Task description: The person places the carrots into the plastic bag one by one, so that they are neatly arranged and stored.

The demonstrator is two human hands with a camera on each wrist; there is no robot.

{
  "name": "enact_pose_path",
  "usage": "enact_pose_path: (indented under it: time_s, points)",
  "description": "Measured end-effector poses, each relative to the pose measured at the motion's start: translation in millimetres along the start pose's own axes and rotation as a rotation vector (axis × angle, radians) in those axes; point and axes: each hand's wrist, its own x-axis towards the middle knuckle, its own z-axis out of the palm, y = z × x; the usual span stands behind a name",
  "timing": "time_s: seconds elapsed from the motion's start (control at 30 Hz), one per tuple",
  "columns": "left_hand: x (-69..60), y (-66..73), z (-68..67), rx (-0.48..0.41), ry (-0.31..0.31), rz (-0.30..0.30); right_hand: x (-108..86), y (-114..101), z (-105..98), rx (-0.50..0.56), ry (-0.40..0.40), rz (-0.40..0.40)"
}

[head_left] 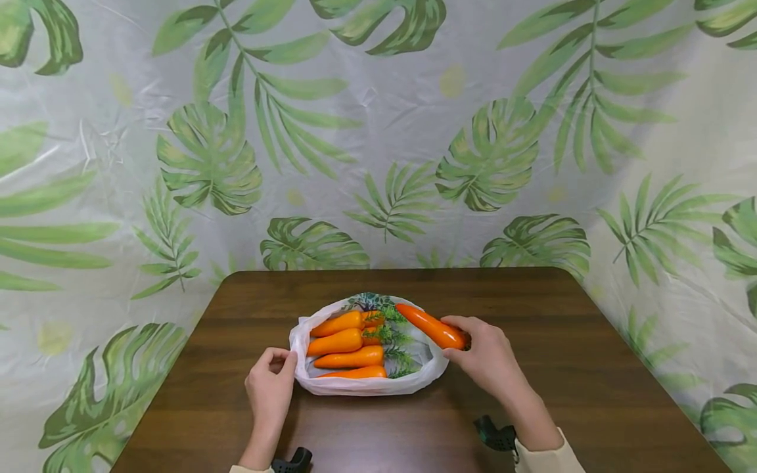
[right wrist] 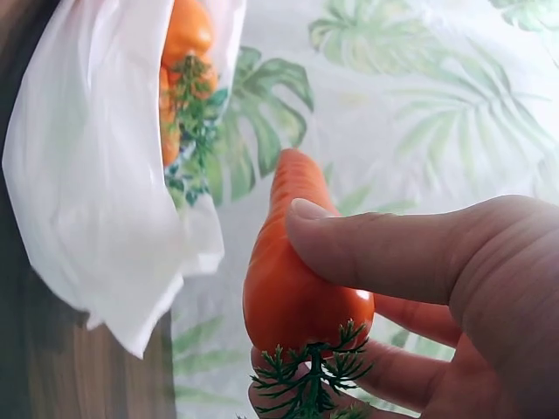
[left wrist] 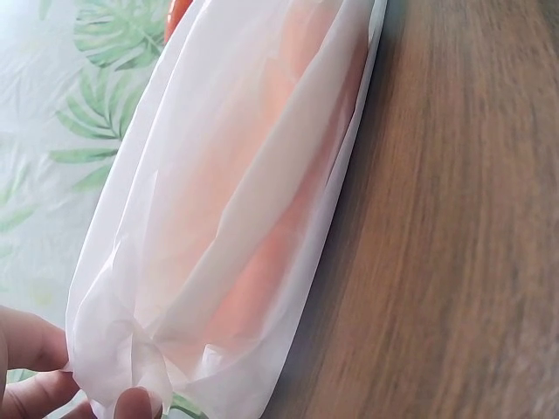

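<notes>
A white plastic bag (head_left: 378, 387) lies on the table with its mouth spread wide. Inside it several orange carrots (head_left: 349, 358) sit side by side, their green tops toward the right. My left hand (head_left: 271, 384) pinches the bag's left rim between thumb and fingers, as the left wrist view also shows. Over the bag's right side, my right hand (head_left: 487, 355) holds a single redder carrot (head_left: 430, 325) near its thick end, tip pointing up and left. In the right wrist view the thumb presses on that carrot (right wrist: 297, 271), with its green sprig hanging below.
The brown wooden table (head_left: 532, 315) extends on all sides of the bag. Behind it hangs a pale leaf-print curtain (head_left: 402, 131). Black wrist straps (head_left: 497, 433) show on both forearms.
</notes>
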Motion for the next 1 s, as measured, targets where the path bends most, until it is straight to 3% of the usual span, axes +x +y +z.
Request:
enact_pose_path:
  time_s: [0.5,1.0]
  points:
    - [0.6,-2.0,1.9,-0.001,0.007,0.0,6.8,-29.8,32.6,0.009,-0.077,-0.065]
    - [0.6,-0.8,0.9,0.001,0.014,0.004,16.3,-51.6,54.9,-0.013,-0.193,-0.227]
